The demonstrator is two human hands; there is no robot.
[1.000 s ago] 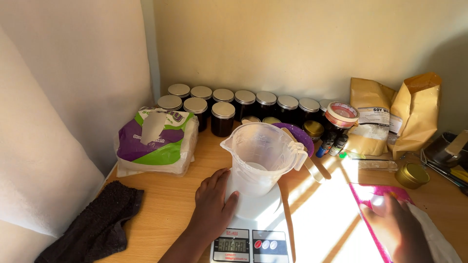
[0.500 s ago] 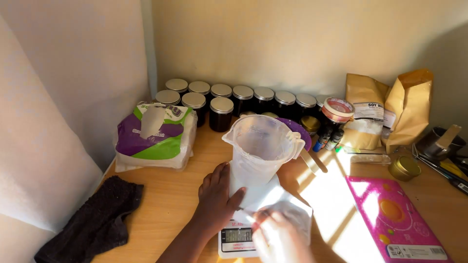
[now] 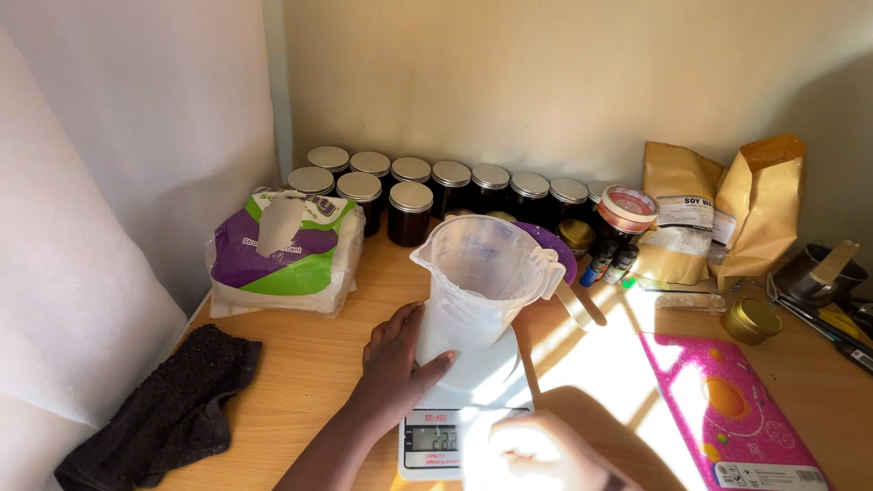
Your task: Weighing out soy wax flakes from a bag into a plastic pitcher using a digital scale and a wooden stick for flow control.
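Left hand [image 3: 397, 364] laid open against the lower side of a clear plastic measuring jug [image 3: 480, 282], fingers spread along its wall, thumb stretched toward the base — steadying, not clenched. Jug stood upright on the round white platform of a digital kitchen scale [image 3: 459, 414], near frame centre, spout toward 10 o'clock, handle toward 3 o'clock. Right hand [image 3: 536, 455] at 6 o'clock, washed out by sunlight, over the scale's front right corner beside the lit display; impossible to tell whether open or closed, or whether anything was gripped.

Seen at 9 o'clock from the jug: a purple, green and white plastic pack [image 3: 284, 255], lying flat. At 8 o'clock, near the table edge, a dark crumpled cloth [image 3: 168, 409]. At 12 o'clock, rows of dark glass jars with silver lids [image 3: 436, 186] along the wall. At 2 o'clock, two brown paper bags [image 3: 723, 214], upright — one with a white label. At 3 o'clock, a small gold tin [image 3: 751, 319]. At 4 o'clock, a pink booklet [image 3: 727, 409] flat on the wooden table [image 3: 300, 382].
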